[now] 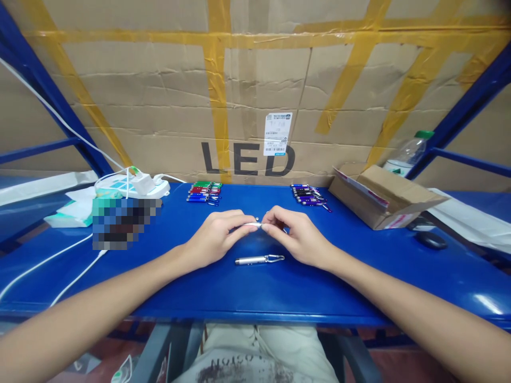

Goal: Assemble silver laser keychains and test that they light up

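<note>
My left hand (221, 234) is closed in a pinch on a slim silvery piece (251, 224), mostly covered by the fingers. At its other end, my right hand (297, 234) pinches with thumb and forefinger, the fingertips of both hands almost meeting. Just below them on the blue table lies a silver keychain penlight (255, 260) with a carabiner clip, pointing right. Farther back, a row of green, red and blue penlights (203, 191) lies to the left. Another row of purple and black penlights (309, 196) is on the right.
An open cardboard box (383, 199) stands at the right, near a black mouse-like object (430, 240) and a plastic bottle (411, 151). On the left are a white power strip (159, 187), cables and a blurred-out item. A large carton (255, 80) walls off the back.
</note>
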`<state>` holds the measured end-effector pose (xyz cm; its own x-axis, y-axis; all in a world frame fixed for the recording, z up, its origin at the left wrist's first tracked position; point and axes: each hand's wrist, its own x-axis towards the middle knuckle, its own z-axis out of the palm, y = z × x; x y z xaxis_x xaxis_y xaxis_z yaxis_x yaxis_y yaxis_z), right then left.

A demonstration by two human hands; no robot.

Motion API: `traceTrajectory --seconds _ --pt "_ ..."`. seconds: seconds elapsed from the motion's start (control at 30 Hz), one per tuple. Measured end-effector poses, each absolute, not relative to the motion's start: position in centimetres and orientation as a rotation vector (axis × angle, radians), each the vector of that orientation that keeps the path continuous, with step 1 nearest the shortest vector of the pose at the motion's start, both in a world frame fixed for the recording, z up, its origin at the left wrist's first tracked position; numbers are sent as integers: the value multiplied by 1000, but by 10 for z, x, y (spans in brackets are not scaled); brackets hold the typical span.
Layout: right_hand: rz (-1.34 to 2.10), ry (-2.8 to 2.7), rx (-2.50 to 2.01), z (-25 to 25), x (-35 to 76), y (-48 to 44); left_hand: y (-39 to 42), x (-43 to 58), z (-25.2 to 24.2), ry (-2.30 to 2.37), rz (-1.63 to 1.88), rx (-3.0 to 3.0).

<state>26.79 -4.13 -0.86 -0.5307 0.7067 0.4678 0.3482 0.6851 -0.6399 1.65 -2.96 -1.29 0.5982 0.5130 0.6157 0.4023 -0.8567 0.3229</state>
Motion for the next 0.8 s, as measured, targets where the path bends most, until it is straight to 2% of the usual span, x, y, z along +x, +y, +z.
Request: traceTrajectory --seconds 0.3,0.43,0.8 --pt "1583 -1607 -870 -7 261 -37 -31 13 -7 519 1303 3269" --pt "1929 -1331 -830 -5 261 -35 -33 11 -5 414 1357 3358" --pt "2031 -1178 -800 -3 259 -37 -32 8 -5 376 1408 3256"
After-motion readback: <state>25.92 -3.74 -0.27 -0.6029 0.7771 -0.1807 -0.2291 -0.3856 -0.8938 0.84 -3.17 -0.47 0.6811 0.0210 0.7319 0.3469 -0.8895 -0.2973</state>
